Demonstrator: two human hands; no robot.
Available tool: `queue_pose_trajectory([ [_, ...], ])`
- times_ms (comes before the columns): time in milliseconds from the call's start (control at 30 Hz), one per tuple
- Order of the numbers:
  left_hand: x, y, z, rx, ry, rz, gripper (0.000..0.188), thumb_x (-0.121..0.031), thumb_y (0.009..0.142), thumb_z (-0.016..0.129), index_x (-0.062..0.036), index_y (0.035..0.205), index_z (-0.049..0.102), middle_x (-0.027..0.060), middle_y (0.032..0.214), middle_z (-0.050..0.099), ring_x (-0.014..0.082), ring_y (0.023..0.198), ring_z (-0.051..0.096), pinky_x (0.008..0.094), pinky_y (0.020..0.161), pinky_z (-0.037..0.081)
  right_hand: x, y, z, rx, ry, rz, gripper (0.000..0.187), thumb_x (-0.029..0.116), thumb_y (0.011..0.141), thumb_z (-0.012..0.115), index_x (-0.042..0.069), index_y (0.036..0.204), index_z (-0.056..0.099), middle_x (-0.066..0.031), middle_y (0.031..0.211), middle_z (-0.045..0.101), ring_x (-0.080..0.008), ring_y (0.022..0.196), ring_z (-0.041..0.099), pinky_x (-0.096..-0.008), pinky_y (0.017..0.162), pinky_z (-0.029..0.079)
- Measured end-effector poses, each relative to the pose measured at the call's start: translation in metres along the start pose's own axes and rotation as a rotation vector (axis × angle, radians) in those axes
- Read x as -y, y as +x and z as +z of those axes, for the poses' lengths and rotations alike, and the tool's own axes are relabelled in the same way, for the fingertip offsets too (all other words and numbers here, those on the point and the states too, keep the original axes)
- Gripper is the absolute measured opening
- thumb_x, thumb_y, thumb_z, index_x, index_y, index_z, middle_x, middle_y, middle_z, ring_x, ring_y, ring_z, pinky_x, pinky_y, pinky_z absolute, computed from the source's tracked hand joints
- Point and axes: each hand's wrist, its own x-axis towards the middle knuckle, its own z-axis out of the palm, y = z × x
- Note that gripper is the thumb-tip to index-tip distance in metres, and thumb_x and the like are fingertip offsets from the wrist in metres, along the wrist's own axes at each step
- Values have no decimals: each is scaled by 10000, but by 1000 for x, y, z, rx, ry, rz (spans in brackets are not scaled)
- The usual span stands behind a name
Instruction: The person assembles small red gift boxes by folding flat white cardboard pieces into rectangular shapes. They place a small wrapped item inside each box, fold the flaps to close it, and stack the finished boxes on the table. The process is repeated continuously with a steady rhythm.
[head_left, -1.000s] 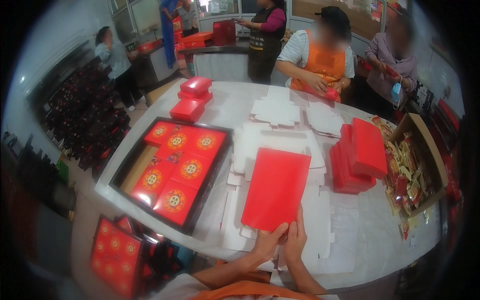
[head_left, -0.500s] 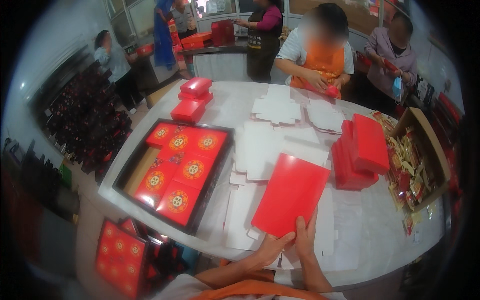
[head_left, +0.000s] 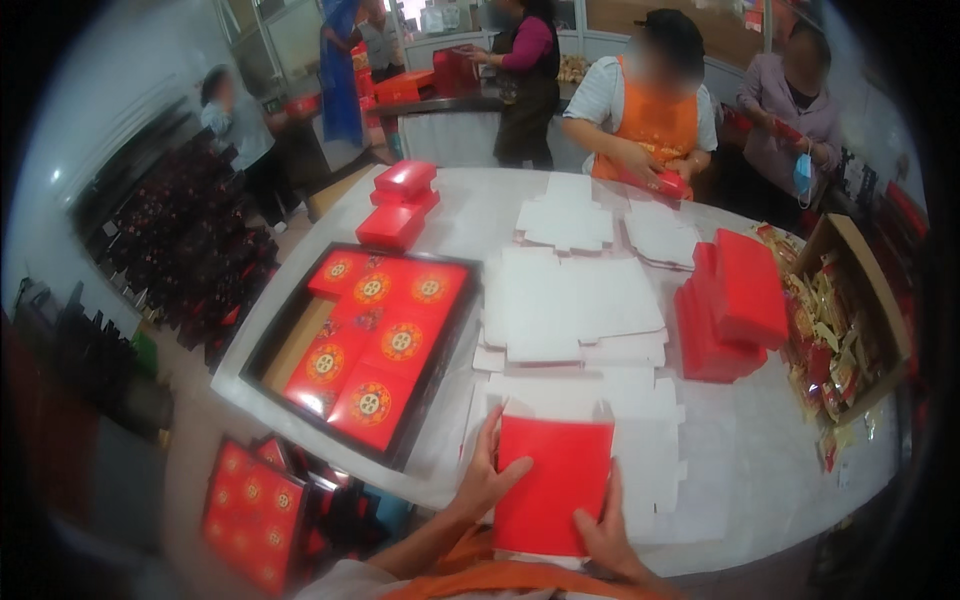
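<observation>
A red cardboard box [head_left: 553, 485], partly folded with a pale flap at its far edge, is held between my two hands close to my body. My left hand [head_left: 488, 475] grips its left side, thumb on the red face and fingers along the edge. On the right side, my right hand [head_left: 608, 530] holds the lower part, thumb also on the face. Beneath and beyond it lie flat white box blanks [head_left: 565, 300] in overlapping piles. The underside of the red box is hidden.
A dark-rimmed tray [head_left: 440, 375] of patterned red boxes sits left. Red boxes are stacked right [head_left: 740, 290] and far left [head_left: 393, 225]. A carton [head_left: 868, 305] of wrapped packets stands at the right edge. Across the table, a person in an orange apron [head_left: 655, 120] handles a red box.
The red box has come nearer to me and turned upright in view; a pale flap now shows at its far edge. My hands have moved from its near corner to opposite sides.
</observation>
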Motion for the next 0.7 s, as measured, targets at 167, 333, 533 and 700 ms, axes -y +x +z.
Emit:
queue_pose_trajectory([
  [167, 12, -21, 12, 28, -71, -125, 700, -70, 824, 534, -83, 1361, 86, 150, 1167, 424, 198, 1064, 440, 316, 897, 372, 17, 13, -5, -96, 179, 66, 603, 69, 836, 392, 23, 1350, 80, -171, 1255, 350, -223, 1109, 398, -324, 939, 319],
  [333, 17, -25, 9, 85, -194, -302, 706, -16, 815, 485, -126, 1368, 60, 133, 1269, 354, 200, 1141, 384, 320, 944, 328, 21, 25, -7, -232, 181, 167, 377, 119, 873, 337, 28, 1238, 318, -156, 1186, 410, -195, 1058, 417, -313, 907, 336],
  [533, 27, -15, 10, 67, -212, -255, 455, -119, 866, 469, -88, 1269, 260, 104, 1045, 474, 150, 922, 478, 284, 813, 402, -38, 31, -19, -265, -33, -39, 238, 110, 884, 320, 14, 1058, 451, -147, 1130, 439, -221, 1107, 384, -327, 979, 245],
  [700, 43, -11, 5, -27, 48, -142, 206, -156, 881, 466, -46, 1047, 414, 42, 870, 500, 88, 763, 473, 217, 684, 404, -45, 32, -14, -286, 49, 36, 207, 104, 890, 330, -11, 951, 491, -141, 1042, 495, -207, 1050, 435, -325, 951, 289],
])
